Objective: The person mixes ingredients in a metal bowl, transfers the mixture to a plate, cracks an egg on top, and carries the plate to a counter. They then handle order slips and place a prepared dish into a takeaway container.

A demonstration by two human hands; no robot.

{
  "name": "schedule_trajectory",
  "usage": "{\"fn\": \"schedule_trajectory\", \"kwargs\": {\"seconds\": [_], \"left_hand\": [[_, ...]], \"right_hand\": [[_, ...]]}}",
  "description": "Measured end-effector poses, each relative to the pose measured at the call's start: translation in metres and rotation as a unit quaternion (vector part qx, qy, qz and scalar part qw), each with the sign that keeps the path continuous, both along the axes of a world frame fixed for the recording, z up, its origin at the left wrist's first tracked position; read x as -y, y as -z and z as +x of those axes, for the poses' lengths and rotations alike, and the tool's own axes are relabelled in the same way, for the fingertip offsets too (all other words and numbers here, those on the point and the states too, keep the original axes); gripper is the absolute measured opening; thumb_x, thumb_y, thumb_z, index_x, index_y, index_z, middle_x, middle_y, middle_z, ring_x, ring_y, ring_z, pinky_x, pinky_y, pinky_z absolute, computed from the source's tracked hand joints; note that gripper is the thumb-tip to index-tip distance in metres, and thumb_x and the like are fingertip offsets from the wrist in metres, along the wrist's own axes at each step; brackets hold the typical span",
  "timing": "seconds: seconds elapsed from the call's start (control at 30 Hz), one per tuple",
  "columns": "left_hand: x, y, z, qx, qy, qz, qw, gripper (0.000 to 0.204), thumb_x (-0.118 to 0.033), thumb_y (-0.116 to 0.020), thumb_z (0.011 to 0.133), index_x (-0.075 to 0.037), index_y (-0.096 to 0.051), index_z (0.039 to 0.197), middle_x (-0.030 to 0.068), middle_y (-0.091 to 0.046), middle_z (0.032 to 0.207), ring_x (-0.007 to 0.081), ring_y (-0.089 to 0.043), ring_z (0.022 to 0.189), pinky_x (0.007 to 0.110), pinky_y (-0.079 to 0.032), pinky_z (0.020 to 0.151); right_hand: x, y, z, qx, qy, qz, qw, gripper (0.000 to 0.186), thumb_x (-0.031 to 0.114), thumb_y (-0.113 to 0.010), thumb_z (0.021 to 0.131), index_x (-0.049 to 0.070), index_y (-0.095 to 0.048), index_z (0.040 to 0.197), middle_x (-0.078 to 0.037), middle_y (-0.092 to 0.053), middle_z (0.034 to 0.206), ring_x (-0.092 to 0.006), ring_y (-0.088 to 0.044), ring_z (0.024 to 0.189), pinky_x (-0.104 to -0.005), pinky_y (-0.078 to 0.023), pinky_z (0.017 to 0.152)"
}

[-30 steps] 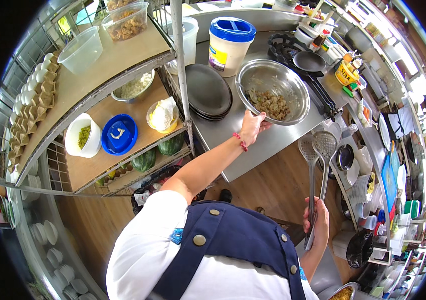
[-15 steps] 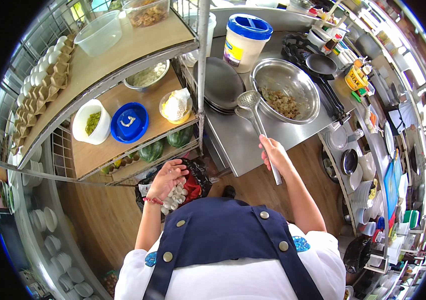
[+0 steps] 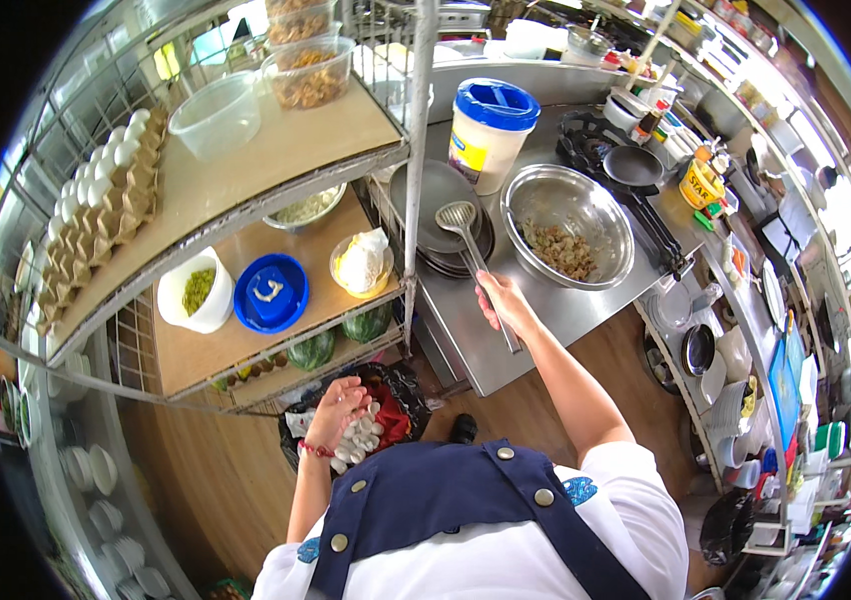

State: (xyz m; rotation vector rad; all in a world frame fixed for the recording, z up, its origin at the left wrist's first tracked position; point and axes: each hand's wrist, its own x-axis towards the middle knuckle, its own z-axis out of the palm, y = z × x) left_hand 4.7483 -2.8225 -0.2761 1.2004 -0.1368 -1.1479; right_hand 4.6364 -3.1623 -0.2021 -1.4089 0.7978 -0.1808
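Observation:
My right hand (image 3: 502, 302) grips the long metal handle of a slotted spoon (image 3: 458, 217), whose perforated head is over the stack of dark plates (image 3: 436, 238). To the right of the spoon stands a wide steel mixing bowl (image 3: 606, 195) with a brown chopped mixture (image 3: 561, 250) in its bottom. My left hand (image 3: 338, 408) has its fingers loosely curled and apart, with nothing visible in them. It hovers by a black trash bag (image 3: 408, 385) that contains white eggshells (image 3: 360, 432).
Left, a wire rack bears an egg tray (image 3: 111, 215), clear tubs (image 3: 216, 118), a white container of green pieces (image 3: 178, 300) and a blue lid (image 3: 271, 285); watermelons (image 3: 312, 350) lie below. A blue-lidded bucket (image 3: 486, 150) and black burner (image 3: 586, 140) stand on the steel counter (image 3: 506, 370).
My right hand has moved left with the slotted spoon, taking its head from the bowl's rim to over the plates. My left hand is slightly lower in the picture, as the view has shifted.

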Motion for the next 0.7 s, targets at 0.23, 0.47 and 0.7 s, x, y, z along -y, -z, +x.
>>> {"fn": "schedule_trajectory", "kwargs": {"seconds": [0.23, 0.47, 0.7], "left_hand": [[0.008, 0.0, 0.018, 0.008, 0.032, 0.053, 0.998, 0.033, -0.016, -0.055, 0.087, -0.007, -0.045, 0.117, 0.0073, -0.056, 0.103, 0.0192, -0.058, 0.094, 0.031, -0.047, 0.072], [0.102, -0.09, 0.05, 0.266, 0.184, -0.019, 0.946, 0.03, -0.023, -0.054, 0.089, -0.004, -0.049, 0.112, 0.0036, -0.056, 0.099, 0.0124, -0.058, 0.081, 0.024, -0.046, 0.072], [0.285, -0.112, 0.008, 0.11, 0.164, -0.087, 0.976, 0.031, -0.027, -0.053, 0.09, -0.002, -0.05, 0.108, 0.008, -0.059, 0.093, 0.0184, -0.061, 0.083, 0.031, -0.048, 0.074]], "right_hand": [[-0.06, -0.03, -0.126, -0.061, 0.016, -0.025, 0.998, 0.038, 0.041, -0.046, 0.09, 0.006, -0.046, 0.076, -0.001, -0.045, 0.054, -0.0085, -0.041, 0.036, -0.0244, -0.032, 0.031], [-0.162, -0.075, -0.234, -0.05, 0.183, 0.161, 0.969, 0.029, 0.035, -0.045, 0.092, 0.007, -0.048, 0.084, 0.001, -0.046, 0.058, -0.0061, -0.038, 0.035, -0.0208, -0.029, 0.03], [-0.206, -0.107, -0.297, -0.047, 0.402, 0.11, 0.908, 0.027, 0.033, -0.046, 0.093, 0.007, -0.048, 0.085, 0.0, -0.045, 0.053, -0.0064, -0.036, 0.033, -0.0219, -0.028, 0.027]]}}
